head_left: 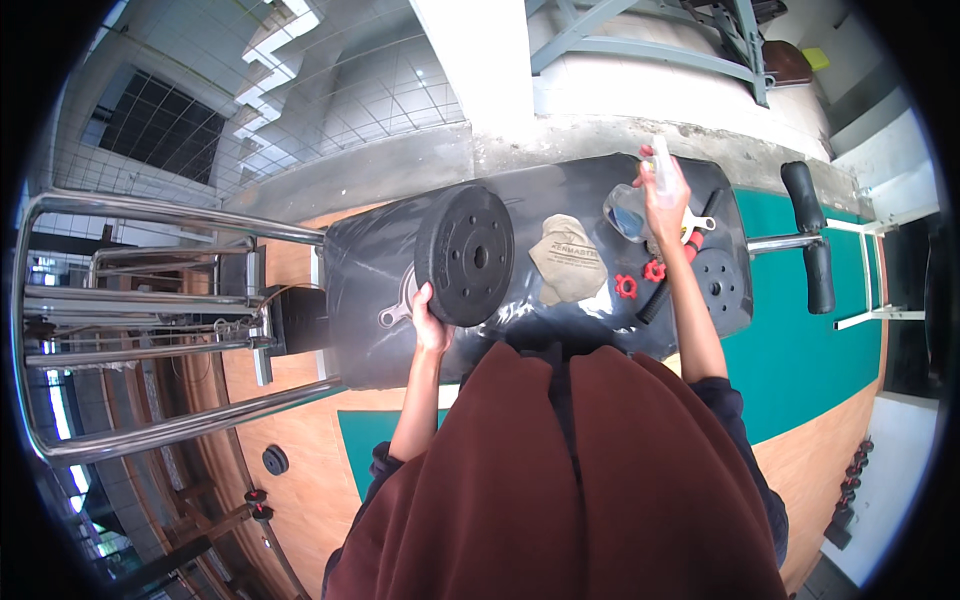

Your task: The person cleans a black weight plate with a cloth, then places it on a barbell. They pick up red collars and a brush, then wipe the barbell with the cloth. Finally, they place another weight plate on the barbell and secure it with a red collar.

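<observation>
My left hand [430,325] grips the lower edge of a black weight plate [468,258], which is tilted up on the black padded bench [370,350]. My right hand [664,200] is closed around the upper part of a spray bottle with a white head [662,163] and a clear body [624,215] that looks bluish inside. Between the hands lies a folded beige cloth [567,262]. Near my right forearm are red star-shaped nuts [626,286], a bar with a black end [654,302] and a red section, and another weight plate [722,285].
Chrome machine rails [190,418] stand at the left. A metal spanner-like piece [390,317] lies beside the raised plate. At the right are black foam rollers [818,275] and a green mat [790,370]. Small dumbbells [257,500] rest on the floor at lower left.
</observation>
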The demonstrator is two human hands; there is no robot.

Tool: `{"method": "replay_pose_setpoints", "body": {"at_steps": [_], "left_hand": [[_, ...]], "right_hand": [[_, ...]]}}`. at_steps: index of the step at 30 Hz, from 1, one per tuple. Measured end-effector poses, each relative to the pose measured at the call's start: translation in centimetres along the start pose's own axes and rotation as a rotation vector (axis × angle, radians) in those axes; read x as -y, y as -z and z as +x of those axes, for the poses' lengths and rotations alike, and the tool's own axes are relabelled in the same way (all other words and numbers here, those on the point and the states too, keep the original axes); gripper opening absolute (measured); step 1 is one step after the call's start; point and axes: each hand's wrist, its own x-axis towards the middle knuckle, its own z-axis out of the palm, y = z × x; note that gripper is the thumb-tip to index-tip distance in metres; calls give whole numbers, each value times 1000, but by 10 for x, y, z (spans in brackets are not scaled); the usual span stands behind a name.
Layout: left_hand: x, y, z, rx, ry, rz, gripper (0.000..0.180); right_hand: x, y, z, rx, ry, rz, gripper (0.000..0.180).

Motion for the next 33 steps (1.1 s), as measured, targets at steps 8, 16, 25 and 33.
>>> {"method": "replay_pose_setpoints", "body": {"at_steps": [8, 16, 25, 33], "left_hand": [[-3, -18, 15, -10, -94, -231, 59], [4, -21, 13, -44, -96, -195, 66], [13, -12, 5, 28, -99, -305, 60], [-4, -22, 11, -114, -204, -233, 62]], "right_hand": [[112, -5, -37, 932, 224, -86, 19], [118, -48, -81, 1103, -46, 129, 17], [111, -28, -70, 834, -135, -20, 26], [100, 8, -83, 1016, -138, -114, 23]]}}
